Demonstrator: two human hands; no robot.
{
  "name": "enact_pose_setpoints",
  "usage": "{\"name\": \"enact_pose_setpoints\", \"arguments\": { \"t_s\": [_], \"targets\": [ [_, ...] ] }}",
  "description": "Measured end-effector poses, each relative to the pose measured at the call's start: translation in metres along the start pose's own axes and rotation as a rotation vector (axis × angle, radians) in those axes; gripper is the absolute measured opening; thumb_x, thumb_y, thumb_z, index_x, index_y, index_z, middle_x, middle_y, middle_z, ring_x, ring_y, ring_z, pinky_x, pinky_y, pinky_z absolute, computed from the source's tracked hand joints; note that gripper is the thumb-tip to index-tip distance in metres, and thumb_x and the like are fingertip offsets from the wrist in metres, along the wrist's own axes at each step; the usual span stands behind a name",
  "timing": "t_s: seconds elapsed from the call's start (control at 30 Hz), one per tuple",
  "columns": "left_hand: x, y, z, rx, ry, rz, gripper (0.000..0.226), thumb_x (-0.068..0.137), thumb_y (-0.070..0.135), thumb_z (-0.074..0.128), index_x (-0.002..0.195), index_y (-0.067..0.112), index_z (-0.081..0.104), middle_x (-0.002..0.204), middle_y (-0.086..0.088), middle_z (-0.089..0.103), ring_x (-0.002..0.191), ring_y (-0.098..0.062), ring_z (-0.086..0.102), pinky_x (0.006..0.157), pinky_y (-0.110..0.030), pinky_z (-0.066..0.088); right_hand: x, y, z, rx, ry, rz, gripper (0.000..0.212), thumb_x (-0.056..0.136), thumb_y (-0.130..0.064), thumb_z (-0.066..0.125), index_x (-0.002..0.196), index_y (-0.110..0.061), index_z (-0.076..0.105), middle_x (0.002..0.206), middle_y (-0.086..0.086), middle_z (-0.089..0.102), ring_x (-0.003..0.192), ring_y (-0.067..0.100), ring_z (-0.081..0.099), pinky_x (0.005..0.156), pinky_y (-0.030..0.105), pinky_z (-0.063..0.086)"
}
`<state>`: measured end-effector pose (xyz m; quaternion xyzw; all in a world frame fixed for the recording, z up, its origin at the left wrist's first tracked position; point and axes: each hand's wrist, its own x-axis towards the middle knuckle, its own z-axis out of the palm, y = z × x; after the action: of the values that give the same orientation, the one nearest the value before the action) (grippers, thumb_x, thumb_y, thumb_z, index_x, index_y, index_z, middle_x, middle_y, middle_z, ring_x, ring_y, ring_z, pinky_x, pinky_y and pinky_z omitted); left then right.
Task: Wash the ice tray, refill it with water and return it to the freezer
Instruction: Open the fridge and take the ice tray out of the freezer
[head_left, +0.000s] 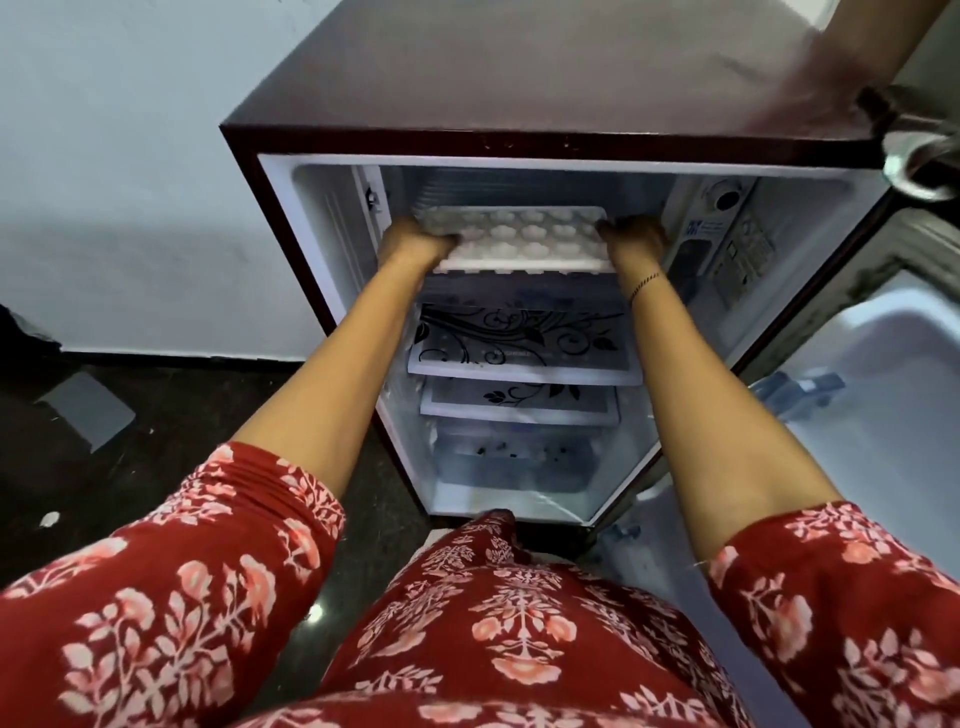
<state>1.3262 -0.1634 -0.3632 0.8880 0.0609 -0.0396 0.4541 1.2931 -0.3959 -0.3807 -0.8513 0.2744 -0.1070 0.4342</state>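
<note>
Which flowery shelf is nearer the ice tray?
The upper glass shelf, with big black swirls, just below the ice tray; the lower shelf sits beneath it.

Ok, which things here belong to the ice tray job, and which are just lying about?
Belongs to the job: ice tray, held at its ends by left hand and right hand; freezer compartment; open fridge door.
Just lying about: patterned shelves; bottom drawer; grey slab on the floor.
</note>
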Motion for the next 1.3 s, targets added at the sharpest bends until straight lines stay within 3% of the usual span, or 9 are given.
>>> {"name": "enact_pose_setpoints", "arguments": {
  "t_s": [0.17, 0.4, 0.53, 0.73, 0.93, 1.07, 1.17, 1.3],
  "targets": [
    [-0.034, -0.012, -0.009, -0.011, 0.024, -0.066, 0.053, 0.078, 0.037, 0.074, 0.116, 0.004, 0.057, 0.109, -0.007, 0.064, 0.099, -0.024, 0.062, 0.090, -0.035, 0.052, -0.037, 0.013, -0.010, 0.235, 0.055, 0.055, 0.035, 0.090, -0.022, 0.061, 0.115, 0.003, 0.061, 0.120, 0.016, 0.063, 0.111, 0.029, 0.060, 0.092, 0.033, 0.048],
    [-0.063, -0.049, -0.017, -0.076, -0.023, -0.101, 0.074, 0.050, 0.047, 0.082, 0.108, 0.005, 0.064, 0.104, -0.011, 0.069, 0.094, -0.029, 0.067, 0.088, -0.044, 0.055, -0.085, 0.036, -0.011, 0.314, 0.085, 0.149, 0.037, 0.088, -0.023, 0.066, 0.116, 0.001, 0.060, 0.120, 0.014, 0.062, 0.109, 0.028, 0.059, 0.087, 0.028, 0.046],
    [-0.104, -0.059, -0.024, -0.048, -0.045, -0.079, 0.048, 0.069, 0.034, 0.081, 0.107, 0.009, 0.066, 0.102, -0.007, 0.071, 0.093, -0.026, 0.067, 0.088, -0.040, 0.054, -0.123, 0.051, -0.010, 0.316, 0.101, 0.177, 0.035, 0.088, -0.023, 0.065, 0.116, -0.002, 0.061, 0.119, 0.013, 0.063, 0.109, 0.027, 0.060, 0.083, 0.025, 0.044],
    [-0.156, -0.098, -0.035, -0.075, -0.094, -0.086, 0.039, 0.073, 0.029, 0.079, 0.107, 0.013, 0.067, 0.107, -0.005, 0.070, 0.097, -0.025, 0.066, 0.090, -0.039, 0.053, -0.198, 0.073, -0.009, 0.293, 0.119, 0.176, 0.031, 0.090, -0.023, 0.062, 0.113, -0.002, 0.062, 0.111, 0.012, 0.065, 0.103, 0.027, 0.062, 0.070, 0.021, 0.039],
    [-0.224, -0.137, -0.060, -0.013, -0.130, -0.087, 0.051, 0.073, 0.033, 0.079, 0.116, 0.012, 0.061, 0.115, -0.006, 0.067, 0.102, -0.026, 0.064, 0.090, -0.041, 0.053, -0.287, 0.095, -0.006, 0.320, 0.166, 0.190, 0.034, 0.089, -0.024, 0.064, 0.116, -0.003, 0.061, 0.113, 0.010, 0.064, 0.103, 0.025, 0.061, 0.082, 0.027, 0.043],
    [-0.265, -0.160, -0.081, 0.062, -0.124, -0.064, 0.058, 0.073, 0.038, 0.078, 0.121, 0.012, 0.056, 0.119, -0.005, 0.065, 0.105, -0.026, 0.062, 0.090, -0.038, 0.051, -0.346, 0.106, -0.004, 0.366, 0.193, 0.194, 0.033, 0.089, -0.025, 0.065, 0.114, -0.005, 0.062, 0.098, 0.006, 0.061, 0.087, 0.017, 0.056, 0.077, 0.026, 0.044],
    [-0.298, -0.175, -0.099, 0.072, -0.124, -0.050, 0.059, 0.073, 0.039, 0.078, 0.122, 0.014, 0.056, 0.121, -0.005, 0.064, 0.107, -0.025, 0.062, 0.091, -0.039, 0.051, -0.388, 0.113, -0.005, 0.377, 0.217, 0.190, 0.033, 0.087, -0.026, 0.066, 0.112, -0.005, 0.063, 0.093, 0.005, 0.061, 0.087, 0.021, 0.059, 0.082, 0.034, 0.050],
    [-0.339, -0.193, -0.113, 0.103, -0.134, -0.044, 0.063, 0.073, 0.039, 0.078, 0.126, 0.015, 0.053, 0.124, -0.006, 0.062, 0.110, -0.026, 0.059, 0.092, -0.039, 0.049, -0.436, 0.125, -0.009, 0.374, 0.223, 0.195, 0.032, 0.087, -0.028, 0.066, 0.112, -0.007, 0.064, 0.102, 0.009, 0.066, 0.092, 0.023, 0.061, 0.083, 0.035, 0.051]
  ]
}}
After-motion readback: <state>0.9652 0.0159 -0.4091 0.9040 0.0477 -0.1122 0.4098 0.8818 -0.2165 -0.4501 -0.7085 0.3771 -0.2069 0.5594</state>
